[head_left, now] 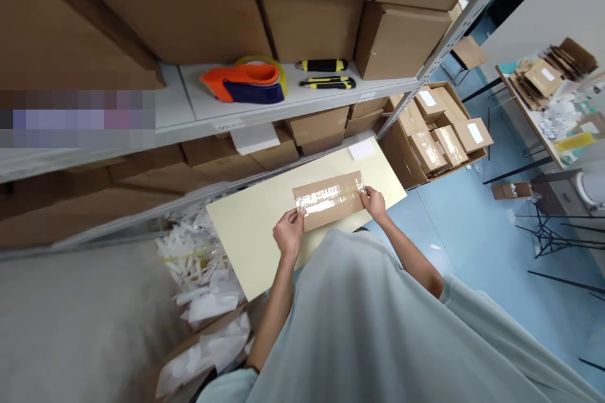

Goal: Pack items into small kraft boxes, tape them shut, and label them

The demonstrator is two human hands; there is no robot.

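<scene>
A flat brown cardboard box (331, 208) lies on a pale yellow table (246, 227), with a strip of clear tape (328, 199) running along its length. My left hand (289, 233) pinches the box's left end, fingers closed on the tape end and edge. At the right end my right hand (373, 201) has its fingers pressed on the tape and the cardboard. A white label (362, 149) rests on the table beyond the box.
An orange and blue tape dispenser (246, 83) and two yellow-black utility knives (326, 73) sit on the shelf (198, 116) above. An open carton (442, 129) of small taped boxes stands right. White packing scraps (203, 277) pile left of the table.
</scene>
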